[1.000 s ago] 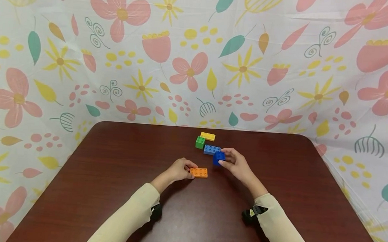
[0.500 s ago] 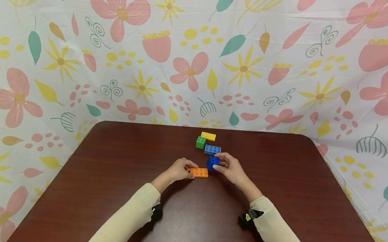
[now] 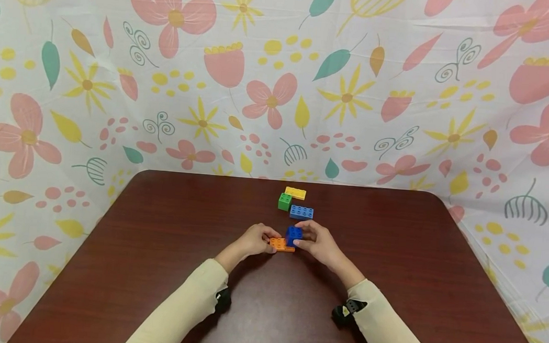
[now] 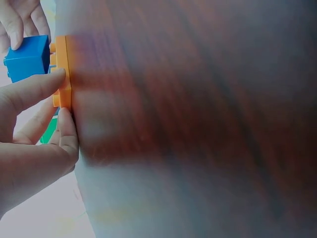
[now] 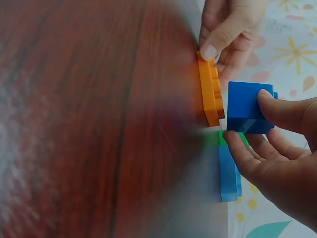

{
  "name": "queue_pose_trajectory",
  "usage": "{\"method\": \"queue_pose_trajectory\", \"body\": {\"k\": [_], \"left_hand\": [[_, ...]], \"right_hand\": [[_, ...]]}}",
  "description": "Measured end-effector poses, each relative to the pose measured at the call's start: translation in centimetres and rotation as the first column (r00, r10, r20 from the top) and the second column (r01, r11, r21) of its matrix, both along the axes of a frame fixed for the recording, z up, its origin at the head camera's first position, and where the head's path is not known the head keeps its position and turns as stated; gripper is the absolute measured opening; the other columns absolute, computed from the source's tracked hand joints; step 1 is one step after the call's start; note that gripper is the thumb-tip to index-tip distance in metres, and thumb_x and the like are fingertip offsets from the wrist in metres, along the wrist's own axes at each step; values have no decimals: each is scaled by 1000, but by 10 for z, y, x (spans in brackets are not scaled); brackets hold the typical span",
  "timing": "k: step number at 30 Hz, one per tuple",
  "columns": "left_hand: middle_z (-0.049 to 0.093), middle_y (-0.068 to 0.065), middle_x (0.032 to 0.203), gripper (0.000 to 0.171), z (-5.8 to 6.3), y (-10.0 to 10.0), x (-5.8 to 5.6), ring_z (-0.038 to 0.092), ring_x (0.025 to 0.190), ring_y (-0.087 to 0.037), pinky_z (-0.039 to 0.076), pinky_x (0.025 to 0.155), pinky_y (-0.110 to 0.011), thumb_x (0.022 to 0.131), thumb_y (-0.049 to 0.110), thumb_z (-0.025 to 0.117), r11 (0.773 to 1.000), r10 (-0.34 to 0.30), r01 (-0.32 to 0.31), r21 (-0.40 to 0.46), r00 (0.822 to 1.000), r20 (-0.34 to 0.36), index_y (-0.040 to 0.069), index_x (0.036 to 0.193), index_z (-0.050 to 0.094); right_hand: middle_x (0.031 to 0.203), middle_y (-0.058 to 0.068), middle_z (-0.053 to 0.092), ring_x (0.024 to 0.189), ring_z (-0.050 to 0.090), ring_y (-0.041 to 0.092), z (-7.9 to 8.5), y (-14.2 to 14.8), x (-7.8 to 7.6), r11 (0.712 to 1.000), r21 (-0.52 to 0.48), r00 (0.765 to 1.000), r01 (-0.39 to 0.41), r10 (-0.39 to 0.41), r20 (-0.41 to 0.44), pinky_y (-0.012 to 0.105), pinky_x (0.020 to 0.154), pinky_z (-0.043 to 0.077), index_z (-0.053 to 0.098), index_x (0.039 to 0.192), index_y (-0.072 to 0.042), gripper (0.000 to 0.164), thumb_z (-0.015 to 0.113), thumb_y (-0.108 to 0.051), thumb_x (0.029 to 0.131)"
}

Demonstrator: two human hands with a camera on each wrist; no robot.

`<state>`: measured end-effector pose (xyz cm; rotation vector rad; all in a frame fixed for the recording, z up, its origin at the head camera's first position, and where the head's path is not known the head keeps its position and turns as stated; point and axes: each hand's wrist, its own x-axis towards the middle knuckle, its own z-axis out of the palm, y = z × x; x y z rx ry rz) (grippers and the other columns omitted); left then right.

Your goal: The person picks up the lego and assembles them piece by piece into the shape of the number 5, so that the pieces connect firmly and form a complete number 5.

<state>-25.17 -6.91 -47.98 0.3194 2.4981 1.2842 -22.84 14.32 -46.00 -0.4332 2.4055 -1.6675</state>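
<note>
My left hand (image 3: pixel 254 240) pinches the left end of a flat orange toy brick (image 3: pixel 278 243), which lies on the table. Between thumb and fingers, my right hand (image 3: pixel 318 242) holds a dark blue cube-shaped brick (image 3: pixel 293 235) over the orange brick's right part. In the right wrist view a narrow gap shows between the blue cube (image 5: pixel 247 106) and the studs of the orange brick (image 5: pixel 208 91). The left wrist view has the blue cube (image 4: pixel 28 57) close to the orange studs, slightly tilted.
Behind the hands lie a lighter blue brick (image 3: pixel 302 212), a green cube-shaped brick (image 3: pixel 284 201) and a flat yellow brick (image 3: pixel 295 193). They sit on the dark brown table (image 3: pixel 182 213). A flower-patterned cloth (image 3: pixel 282 51) hangs behind the table's far edge.
My right hand has carried the dark blue brick left and nearer, from beside the lighter blue brick to over the orange one. The left hand stays at the orange brick.
</note>
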Motion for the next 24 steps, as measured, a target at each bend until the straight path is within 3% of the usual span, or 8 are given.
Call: {"method": "queue_pose_trajectory", "body": {"k": [4,8,14,24], "left_hand": [[55,-9,101,35,0,0,0,55,90,-21,52,74,-31,74,-2,79,1000,0,0,4,1000,4,6,107,72],[55,-8,102,33,0,-1,0,55,90,-21,52,74,-31,76,-2,78,1000,5,-5,9,1000,19,7,108,72],[55,-8,101,33,-2,-2,-1,54,90,-22,52,74,-30,76,-1,78,1000,10,-11,14,999,34,7,108,72],[56,-8,101,33,-4,-3,-3,55,90,-21,52,76,-29,77,2,79,998,25,-28,48,999,48,8,108,72]], "right_hand": [[120,28,57,108,58,41,-1,-2,1,1000,5,1000,-9,9,-6,42,86,53,53,122,7,34,63,3,90],[117,22,60,106,60,36,-17,0,-4,1000,-3,1000,-3,3,-19,38,84,54,56,120,2,34,67,-2,88],[112,17,63,100,62,31,-20,-2,-3,1000,-2,999,11,-11,-50,35,80,55,58,116,-2,33,71,-3,86],[114,16,63,103,61,32,-16,-3,-4,1000,0,999,23,-23,-26,37,82,55,60,116,-5,33,72,-4,85]]}}
